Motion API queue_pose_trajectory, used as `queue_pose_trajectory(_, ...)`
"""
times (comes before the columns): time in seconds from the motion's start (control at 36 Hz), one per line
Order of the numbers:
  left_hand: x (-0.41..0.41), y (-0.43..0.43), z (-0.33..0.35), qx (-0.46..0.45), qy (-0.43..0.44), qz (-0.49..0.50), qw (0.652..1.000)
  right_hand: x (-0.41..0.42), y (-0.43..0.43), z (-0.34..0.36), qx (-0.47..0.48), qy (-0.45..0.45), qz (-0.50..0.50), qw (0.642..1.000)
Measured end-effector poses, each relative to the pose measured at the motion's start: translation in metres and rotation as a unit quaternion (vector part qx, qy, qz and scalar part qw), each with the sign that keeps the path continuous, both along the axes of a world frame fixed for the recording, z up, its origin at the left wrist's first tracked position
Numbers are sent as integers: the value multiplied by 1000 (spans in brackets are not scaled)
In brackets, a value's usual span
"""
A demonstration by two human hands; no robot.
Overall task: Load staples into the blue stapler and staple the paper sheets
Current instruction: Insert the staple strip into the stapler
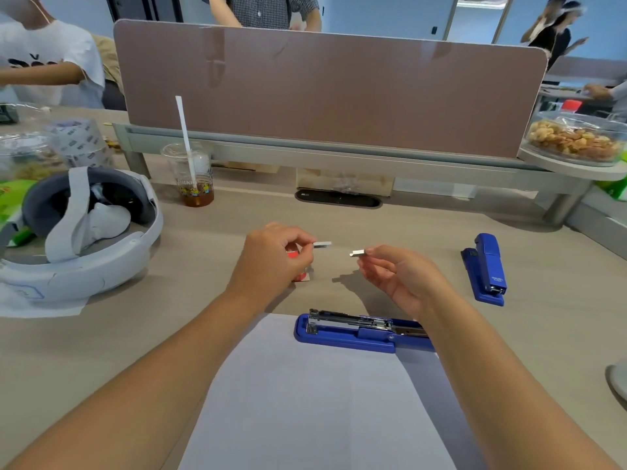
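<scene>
Two staple strips, each pinched at one end: left strip point(322, 244) in the left hand point(271, 257), right strip point(358, 253) in the right hand point(403, 278), free ends facing across a small gap above the desk point(424, 228).

Blue stapler point(359, 329): lying opened out at 6 o'clock from the hands, metal staple channel exposed and facing up, base resting on the top edge of the paper sheets point(305, 401); its right end hidden under the right forearm. Sheets run from the stapler down to the near frame edge, between the two forearms.

Left hand: thumb and forefinger closed on the strip's left end, other fingers curled over a red-and-white staple box point(300, 274) standing on the desk beneath it.

Right hand: palm up, thumb and forefinger closed on the strip's right end, remaining fingers loosely spread.

Open room: bare desk surface between hands and stapler, and at 12 o'clock up to the cable slot point(339, 198).

Second blue stapler point(487, 268): closed, at 3 o'clock, well apart from the hands.

Headset point(88, 232): at 9 o'clock, near the left edge. Drink cup with straw point(191, 174): at 11 o'clock. Divider panel point(329, 93): bounds the far edge.
</scene>
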State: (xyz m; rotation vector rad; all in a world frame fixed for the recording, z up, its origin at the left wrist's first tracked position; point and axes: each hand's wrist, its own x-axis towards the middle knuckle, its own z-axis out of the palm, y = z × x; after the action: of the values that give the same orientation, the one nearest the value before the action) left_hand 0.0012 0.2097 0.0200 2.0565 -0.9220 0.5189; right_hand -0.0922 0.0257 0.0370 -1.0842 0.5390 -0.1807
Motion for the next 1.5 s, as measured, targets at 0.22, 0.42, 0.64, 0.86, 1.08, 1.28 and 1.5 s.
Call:
queue_pose_trajectory(0.22, 8, -4, -3, 179, -33, 78, 980, 0, -1, 4, -66, -42, -26, 997)
queue_pose_trajectory(0.42, 1, -12, -1, 254, -10, 110, 961, -1, 1, 7, -84, -44, -27, 995)
queue_pose_trajectory(0.64, -2, -22, 10, 370, -51, 135, 918, -1, 6, 11, -145, -39, -6, 989)
queue_pose_trajectory(0.86, -8, -23, 18, 413, -49, 137, 899, -4, 6, 14, -207, -21, 3, 978)
queue_pose_trajectory(1.08, -12, -8, 25, 216, 106, 53, 969, -11, 11, 17, -241, -10, 16, 970)
queue_pose_trajectory(1.28, -38, 10, 28, 13, 237, -84, 968, -27, 26, 15, -186, -37, 24, 982)
queue_pose_trajectory(1.5, -43, 18, 19, -43, 275, -115, 953, -35, 47, 14, -205, -30, 29, 978)
